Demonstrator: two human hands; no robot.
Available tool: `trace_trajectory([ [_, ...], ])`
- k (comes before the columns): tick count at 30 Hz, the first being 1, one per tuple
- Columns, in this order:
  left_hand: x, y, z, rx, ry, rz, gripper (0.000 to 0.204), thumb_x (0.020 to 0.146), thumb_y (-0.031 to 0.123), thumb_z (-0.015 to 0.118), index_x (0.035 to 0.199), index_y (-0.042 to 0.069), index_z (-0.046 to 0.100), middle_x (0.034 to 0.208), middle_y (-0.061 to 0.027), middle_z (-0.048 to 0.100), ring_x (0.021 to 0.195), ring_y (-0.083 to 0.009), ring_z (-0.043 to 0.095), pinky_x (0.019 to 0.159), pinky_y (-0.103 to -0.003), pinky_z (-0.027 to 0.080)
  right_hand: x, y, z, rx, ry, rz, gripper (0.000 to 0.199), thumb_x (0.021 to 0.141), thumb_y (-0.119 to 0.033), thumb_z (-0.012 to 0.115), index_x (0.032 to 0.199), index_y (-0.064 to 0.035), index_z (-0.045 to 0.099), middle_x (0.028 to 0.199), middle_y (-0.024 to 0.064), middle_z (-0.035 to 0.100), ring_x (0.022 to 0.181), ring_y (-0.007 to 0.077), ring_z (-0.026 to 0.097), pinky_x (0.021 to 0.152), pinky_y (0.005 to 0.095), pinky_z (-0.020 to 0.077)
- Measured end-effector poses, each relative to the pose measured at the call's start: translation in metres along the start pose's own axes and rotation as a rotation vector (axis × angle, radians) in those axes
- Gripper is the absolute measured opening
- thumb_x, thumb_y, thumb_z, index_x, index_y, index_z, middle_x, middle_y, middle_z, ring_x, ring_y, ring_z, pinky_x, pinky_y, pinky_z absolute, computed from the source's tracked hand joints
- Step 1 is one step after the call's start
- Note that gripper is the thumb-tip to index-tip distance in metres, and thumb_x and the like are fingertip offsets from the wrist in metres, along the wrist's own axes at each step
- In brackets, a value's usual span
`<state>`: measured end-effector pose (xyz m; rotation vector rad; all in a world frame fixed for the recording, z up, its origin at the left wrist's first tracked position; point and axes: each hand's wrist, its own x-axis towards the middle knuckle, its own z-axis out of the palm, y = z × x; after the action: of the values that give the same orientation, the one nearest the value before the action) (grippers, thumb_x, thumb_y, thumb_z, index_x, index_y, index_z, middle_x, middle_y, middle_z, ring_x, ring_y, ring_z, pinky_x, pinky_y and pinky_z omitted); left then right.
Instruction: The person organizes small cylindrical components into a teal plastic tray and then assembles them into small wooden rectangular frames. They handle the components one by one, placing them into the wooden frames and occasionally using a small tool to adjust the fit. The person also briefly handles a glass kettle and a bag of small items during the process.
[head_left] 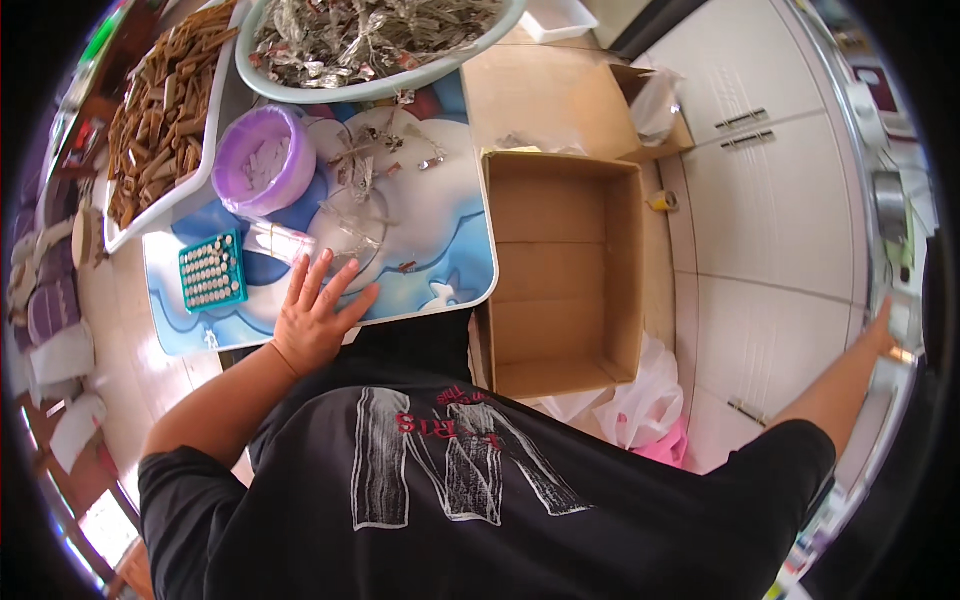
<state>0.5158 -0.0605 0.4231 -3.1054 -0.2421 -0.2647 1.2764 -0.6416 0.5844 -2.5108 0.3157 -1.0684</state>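
Note:
My left hand rests with fingers spread at the near edge of a small blue-and-white table. Its fingertips lie beside a clear plastic packet. Left of that is a teal rack with rows of small whitish round pieces. A purple bowl, lined and holding pale flat pieces, stands farther back. Out at the far right, my right hand reaches to the counter, next to a pale, boxy item. Its fingers are too small and blurred to tell whether they grip it.
A white tray of brown pieces and a large pale basin of silvery foil scraps crowd the table's far side. An open cardboard box stands right of the table, with plastic bags by it. White cabinets line the right.

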Motion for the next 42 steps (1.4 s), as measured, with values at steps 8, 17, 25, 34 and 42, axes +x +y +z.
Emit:
trace_trajectory([
  [8, 0.001, 0.001, -0.002, 0.004, -0.109, -0.006, 0.049, 0.064, 0.013, 0.062, 0.112, 0.020, 0.059, 0.133, -0.0109, 0.041, 0.128, -0.0383, 0.035, 0.105, -0.059, 0.026, 0.037, 0.014, 0.069, -0.197, -0.111, 0.063, 0.109, 0.052, -0.042, 0.088, 0.128, 0.0103, 0.031, 0.119, 0.0217, 0.054, 0.104, 0.0341, 0.057, 0.092, 0.0406, 0.0465],
  [17, 0.001, -0.003, 0.001, 0.000, -0.119, 0.013, 0.044, 0.066, 0.015, 0.061, 0.110, 0.019, 0.059, 0.131, -0.0111, 0.044, 0.127, -0.0364, 0.038, 0.104, -0.058, 0.028, 0.055, 0.014, 0.086, -0.273, -0.086, 0.091, 0.107, 0.051, -0.041, 0.088, 0.126, 0.0100, 0.033, 0.117, 0.0215, 0.054, 0.103, 0.0340, 0.057, 0.091, 0.0412, 0.0471],
  [25, 0.002, -0.003, 0.000, 0.002, -0.100, 0.005, 0.043, 0.068, 0.013, 0.060, 0.110, 0.019, 0.058, 0.132, -0.0111, 0.045, 0.127, -0.0353, 0.038, 0.105, -0.056, 0.029, 0.061, 0.014, 0.076, -0.259, -0.020, 0.131, 0.105, 0.050, -0.041, 0.089, 0.124, 0.0097, 0.035, 0.115, 0.0214, 0.055, 0.102, 0.0339, 0.057, 0.090, 0.0417, 0.0476],
  [34, 0.001, -0.003, 0.001, 0.002, -0.070, 0.010, 0.042, 0.069, 0.014, 0.059, 0.110, 0.020, 0.059, 0.133, -0.0112, 0.044, 0.128, -0.0345, 0.038, 0.105, -0.055, 0.030, 0.072, 0.000, 0.032, -0.073, 0.209, 0.189, 0.103, 0.049, -0.040, 0.089, 0.122, 0.0094, 0.037, 0.113, 0.0212, 0.056, 0.101, 0.0338, 0.058, 0.090, 0.0423, 0.0482],
  [42, -0.001, -0.003, 0.001, -0.029, -0.068, -0.001, 0.046, 0.066, 0.015, 0.061, 0.112, 0.019, 0.060, 0.134, -0.0115, 0.043, 0.129, -0.0346, 0.036, 0.105, -0.056, 0.029, -0.001, -0.070, -0.020, 0.461, 0.475, 0.142, 0.099, 0.047, -0.038, 0.091, 0.118, 0.0086, 0.039, 0.110, 0.0211, 0.056, 0.098, 0.0326, 0.059, 0.086, 0.0422, 0.0502],
])
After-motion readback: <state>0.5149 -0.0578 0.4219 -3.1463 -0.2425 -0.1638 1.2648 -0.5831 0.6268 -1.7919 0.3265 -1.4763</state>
